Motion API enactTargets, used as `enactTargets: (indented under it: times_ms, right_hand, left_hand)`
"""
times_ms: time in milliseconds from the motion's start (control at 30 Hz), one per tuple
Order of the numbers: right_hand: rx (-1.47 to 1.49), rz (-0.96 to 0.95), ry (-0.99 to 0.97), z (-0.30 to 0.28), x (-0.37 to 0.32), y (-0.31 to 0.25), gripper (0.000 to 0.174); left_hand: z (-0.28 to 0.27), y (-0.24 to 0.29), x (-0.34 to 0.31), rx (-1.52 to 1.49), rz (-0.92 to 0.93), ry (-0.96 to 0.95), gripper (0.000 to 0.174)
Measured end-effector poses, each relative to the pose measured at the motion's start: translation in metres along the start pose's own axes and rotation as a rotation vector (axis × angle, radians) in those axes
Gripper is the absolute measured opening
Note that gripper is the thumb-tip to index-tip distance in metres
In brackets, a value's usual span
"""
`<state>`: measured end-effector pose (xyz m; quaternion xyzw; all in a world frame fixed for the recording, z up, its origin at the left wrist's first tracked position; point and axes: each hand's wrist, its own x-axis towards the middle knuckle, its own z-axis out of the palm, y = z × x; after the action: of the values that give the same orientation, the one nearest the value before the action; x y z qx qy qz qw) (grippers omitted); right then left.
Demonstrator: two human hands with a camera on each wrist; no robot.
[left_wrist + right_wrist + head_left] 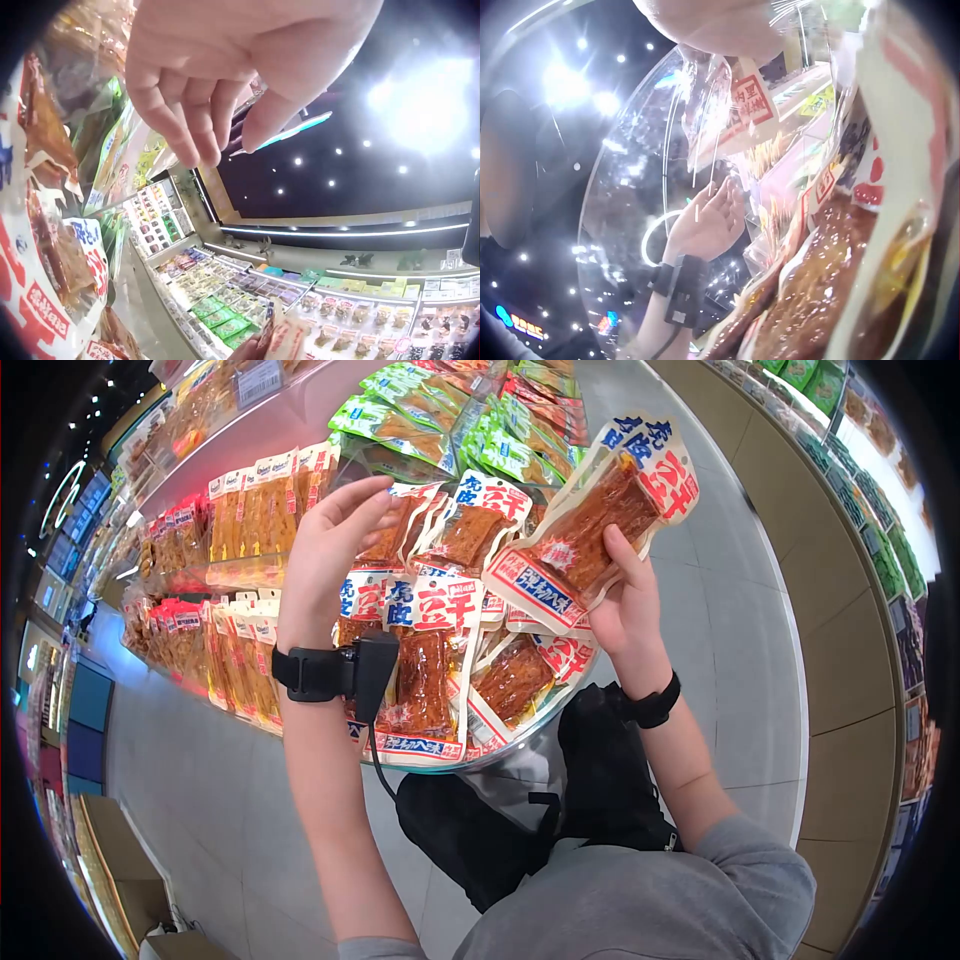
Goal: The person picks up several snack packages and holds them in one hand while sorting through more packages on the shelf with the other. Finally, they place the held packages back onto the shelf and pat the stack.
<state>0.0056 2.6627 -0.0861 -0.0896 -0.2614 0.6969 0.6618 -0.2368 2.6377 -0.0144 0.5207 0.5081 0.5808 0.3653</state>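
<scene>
Pinching a tilted snack packet [588,528] by one side, the right hand [630,600] holds it well apart from the relaxed left hand [335,535].

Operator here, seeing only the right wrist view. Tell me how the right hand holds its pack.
Observer: In the head view, the right hand grips the pack near its edge, with the thumb on the front.

Operator: Describe the lower end of that front for me.

Observer: A blue strip with white characters runs across it, also in the head view.

Operator: Now tell me what is on the right wrist.

Observer: The head view shows a black band around it.
</scene>
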Motion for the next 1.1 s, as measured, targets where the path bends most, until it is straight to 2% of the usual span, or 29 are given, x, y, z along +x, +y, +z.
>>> enactTargets:
  times_ms: [100,133,200,267,333,400,533,600,667,733,933,1000,1100]
  right_hand:
    - [-0.087,0.016,-0.057,0.001,-0.002,0.002,0.037]
    - [-0.137,0.021,-0.074,0.001,-0.002,0.003,0.037]
    - [-0.121,0.034,-0.076,0.002,-0.002,0.002,0.037]
    - [-0.121,0.018,-0.083,0.000,-0.002,0.003,0.036]
    - [-0.150,0.029,-0.091,0.003,-0.003,0.003,0.036]
    - [-0.184,0.040,-0.097,0.004,-0.004,0.003,0.037]
    - [-0.140,0.068,-0.116,-0.001,-0.002,0.002,0.037]
    - [-0.081,0.083,-0.127,-0.003,-0.001,0.002,0.037]
    - [-0.041,0.082,-0.146,-0.003,-0.001,0.001,0.038]
    - [-0.046,0.097,-0.149,-0.003,-0.002,0.001,0.040]
    - [-0.179,0.273,-0.289,0.004,-0.004,-0.003,0.042]
    - [-0.266,0.396,-0.328,0.009,-0.003,-0.004,0.041]
    - [-0.382,0.420,-0.380,0.009,-0.002,-0.003,0.042]
  left_hand:
    - [-0.012,-0.011,0.000,0.673,-0.072,-0.139,0.029]
    - [-0.013,-0.014,0.000,0.672,-0.072,-0.136,0.029]
    - [-0.010,-0.014,-0.002,0.973,-0.228,-0.205,0.036]
    - [-0.009,-0.016,-0.004,1.012,-0.207,-0.162,0.036]
    - [-0.002,-0.013,-0.007,1.221,-0.241,-0.253,0.032]
    - [-0.001,-0.009,-0.005,1.265,-0.301,-0.305,0.028]
    - [-0.008,-0.011,-0.004,1.096,-0.298,-0.433,0.026]
    - [-0.008,-0.006,-0.007,0.615,-0.276,-0.392,0.028]
    - [-0.011,-0.002,-0.007,0.578,-0.260,-0.323,0.028]
    - [-0.010,-0.004,-0.005,0.396,-0.169,-0.264,0.026]
    - [0.002,-0.006,-0.001,0.225,-0.103,-0.091,0.022]
    - [0.012,-0.006,-0.003,0.209,-0.107,-0.104,0.022]
    - [0.023,-0.005,-0.006,0.058,-0.064,-0.166,0.022]
